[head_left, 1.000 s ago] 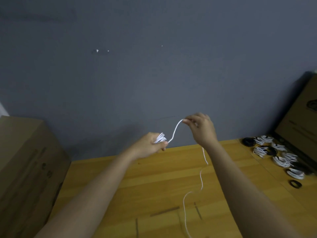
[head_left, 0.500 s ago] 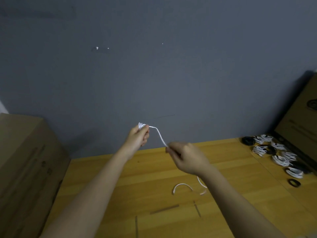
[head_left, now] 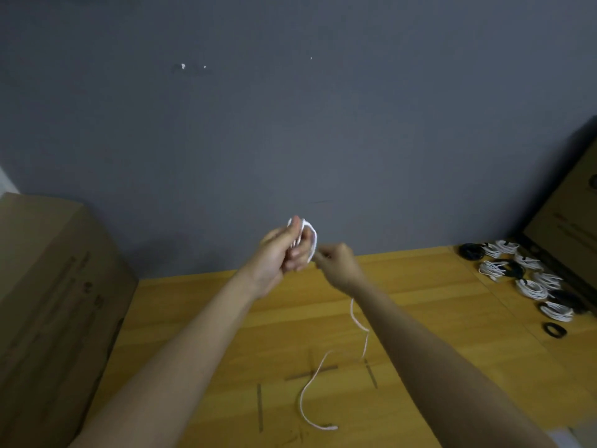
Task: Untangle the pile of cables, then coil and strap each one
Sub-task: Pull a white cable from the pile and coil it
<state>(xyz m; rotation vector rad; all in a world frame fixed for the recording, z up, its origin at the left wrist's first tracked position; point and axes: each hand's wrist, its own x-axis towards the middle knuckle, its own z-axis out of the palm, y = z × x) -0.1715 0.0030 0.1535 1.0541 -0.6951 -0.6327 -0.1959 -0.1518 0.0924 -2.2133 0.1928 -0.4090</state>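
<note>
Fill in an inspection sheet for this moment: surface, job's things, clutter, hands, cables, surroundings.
Surface: wooden table, dark tape marks near the front.
Job's things: white cable, partly coiled; finished coils, white and black, far right.
Clutter: nothing seen.
Hands: left hand grips the coil; right hand pinches the strand beside it.
Cables: loose tail hangs to the table, its end lying free.
Surroundings: grey wall; left cardboard box; right cardboard box.
</note>
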